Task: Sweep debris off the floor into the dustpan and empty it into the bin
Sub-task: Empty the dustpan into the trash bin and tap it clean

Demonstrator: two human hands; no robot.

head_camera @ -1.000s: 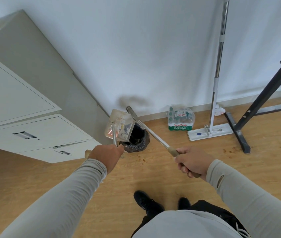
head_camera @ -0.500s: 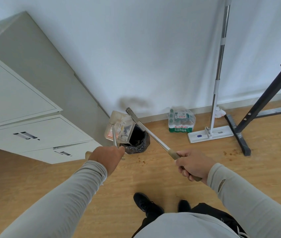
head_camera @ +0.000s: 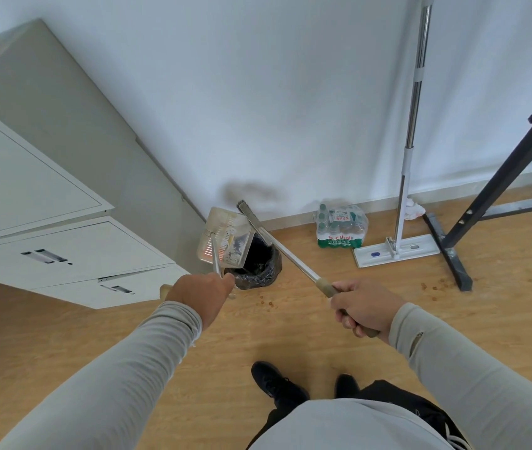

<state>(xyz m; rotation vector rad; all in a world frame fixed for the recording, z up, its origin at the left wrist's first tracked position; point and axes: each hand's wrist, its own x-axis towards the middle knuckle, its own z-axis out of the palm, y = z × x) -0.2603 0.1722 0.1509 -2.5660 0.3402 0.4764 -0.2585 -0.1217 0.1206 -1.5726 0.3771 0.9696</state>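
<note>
The left hand [head_camera: 199, 292] has its grip closed round the handle of the dustpan [head_camera: 225, 238], which hangs tilted just above the black-lined bin [head_camera: 258, 266] — debris lies in the pan. The right hand [head_camera: 363, 305] grips the broom [head_camera: 277, 243], its head beside the bin's far rim — crumbs [head_camera: 266, 302] dot the floor near the bin
</note>
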